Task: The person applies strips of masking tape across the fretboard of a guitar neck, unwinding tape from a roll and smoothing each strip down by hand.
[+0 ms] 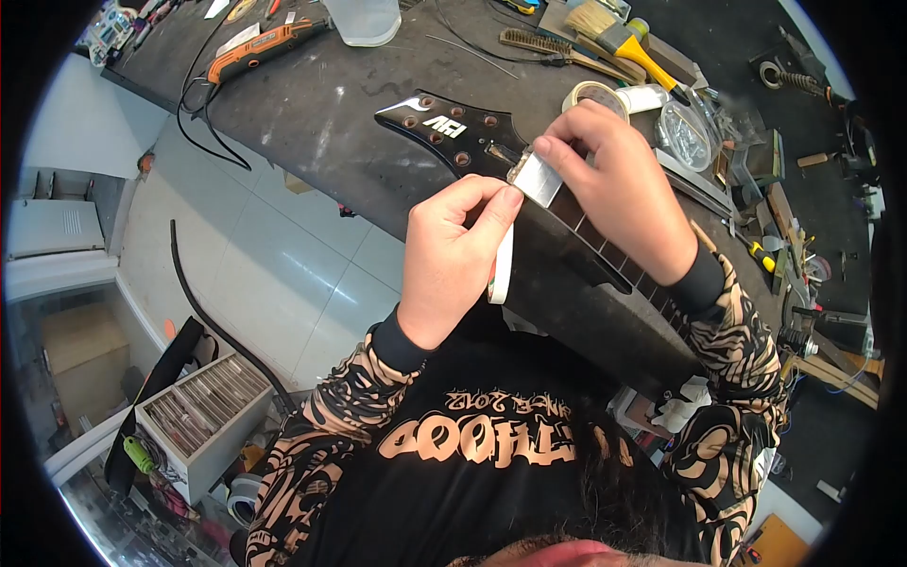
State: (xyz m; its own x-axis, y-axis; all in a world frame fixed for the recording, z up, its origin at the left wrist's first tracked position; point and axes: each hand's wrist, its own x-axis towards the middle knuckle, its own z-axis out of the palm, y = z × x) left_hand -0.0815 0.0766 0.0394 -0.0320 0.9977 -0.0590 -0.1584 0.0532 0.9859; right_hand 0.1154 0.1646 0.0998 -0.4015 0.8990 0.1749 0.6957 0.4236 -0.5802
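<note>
A black guitar neck lies across the bench, its headstock [442, 126] with white lettering and bare tuner holes pointing up and left. A shiny silvery rectangular piece [539, 180] rests over the fretboard near the nut end. My left hand [452, 250] is closed, thumb and forefinger pinching at the near corner of that piece. Below those fingers hangs a white band [503, 268], apparently the edge of a tape roll, partly hidden by the palm. From the other side, my right hand [619, 180] grips the piece's far edge with thumb and curled fingers. Frets [605, 248] show below it.
A tape roll [597, 93] lies just beyond my right hand, beside a yellow-handled brush [628, 49]. An orange rotary tool [265, 52] with a cord and a translucent tub [367, 21] stand farther back. A box of flat pieces [203, 406] is at lower left.
</note>
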